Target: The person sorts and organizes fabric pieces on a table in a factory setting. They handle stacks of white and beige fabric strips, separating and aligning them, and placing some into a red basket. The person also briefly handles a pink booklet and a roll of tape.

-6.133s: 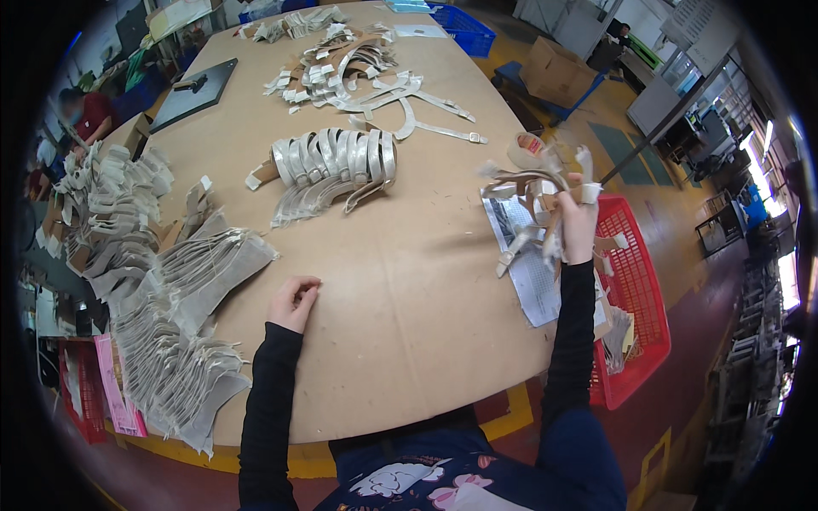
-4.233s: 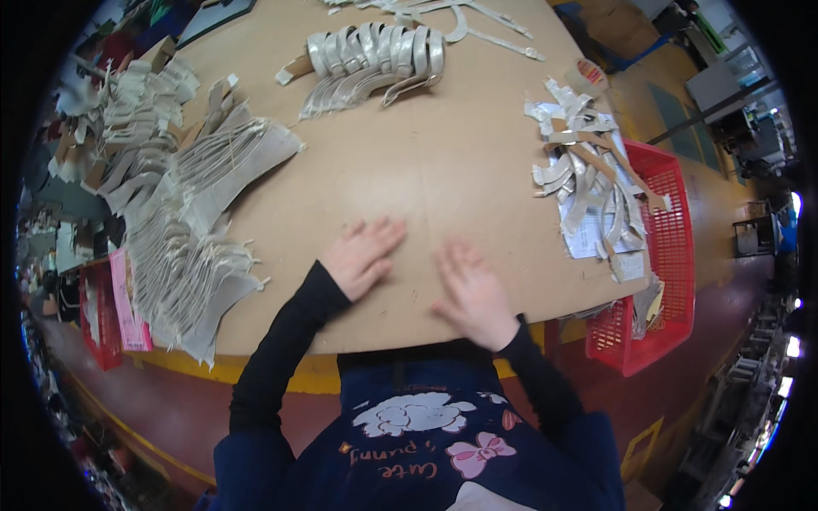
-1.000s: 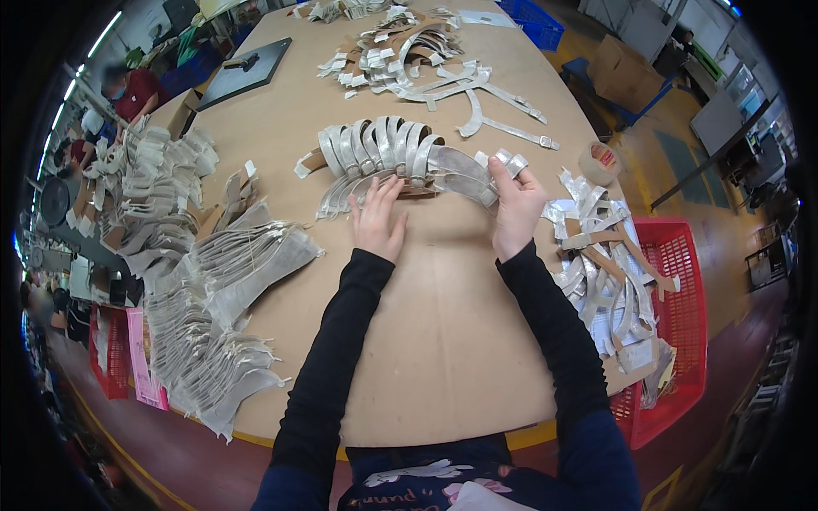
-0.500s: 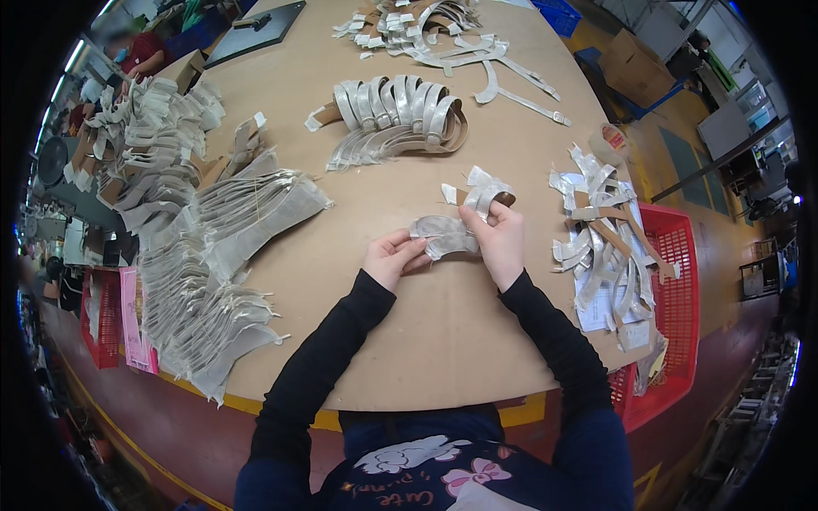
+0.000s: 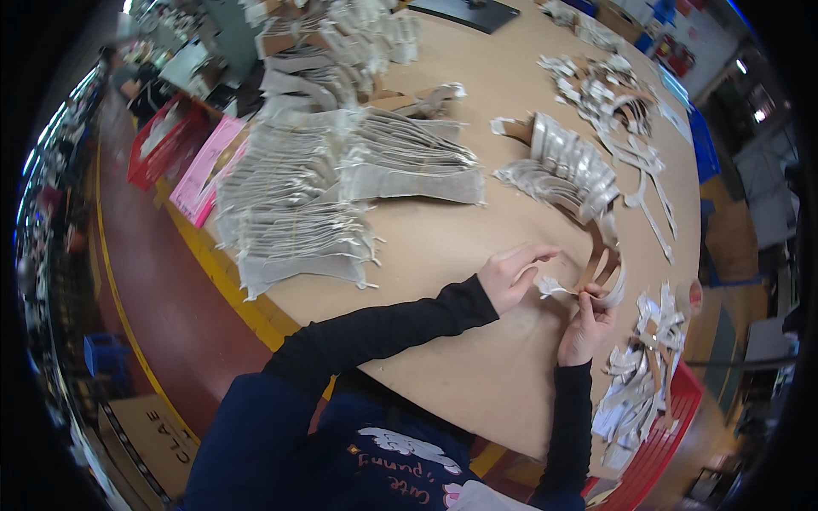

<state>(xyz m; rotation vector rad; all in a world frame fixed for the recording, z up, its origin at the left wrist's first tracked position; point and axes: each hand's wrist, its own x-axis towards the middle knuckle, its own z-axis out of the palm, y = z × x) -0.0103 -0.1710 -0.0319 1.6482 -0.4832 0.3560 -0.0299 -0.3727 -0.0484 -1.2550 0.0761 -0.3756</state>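
My right hand (image 5: 586, 330) pinches a curved silver strap with a tan back (image 5: 588, 271) between thumb and fingers, holding it near the table's right side. Just to its left, my left hand (image 5: 511, 277) is apart from the strap, its fingers stretched toward the strap's white frayed end. Beyond my hands, a row of curled silver buckled straps (image 5: 567, 162) lies along the table, close to the held one. Loose silver and tan straps (image 5: 643, 366) are heaped at the right edge.
Stacks of grey fabric-like pieces (image 5: 290, 170) and a fanned bundle (image 5: 409, 162) cover the table's left part. More straps (image 5: 605, 94) and a dark board (image 5: 469, 13) lie farther off. A red basket (image 5: 656, 451) adjoins the right edge. One person (image 5: 136, 85) is at far left.
The view has turned left. My left hand has come off the silver piece both hands held. My right hand now has a curved strap beside the curled row.
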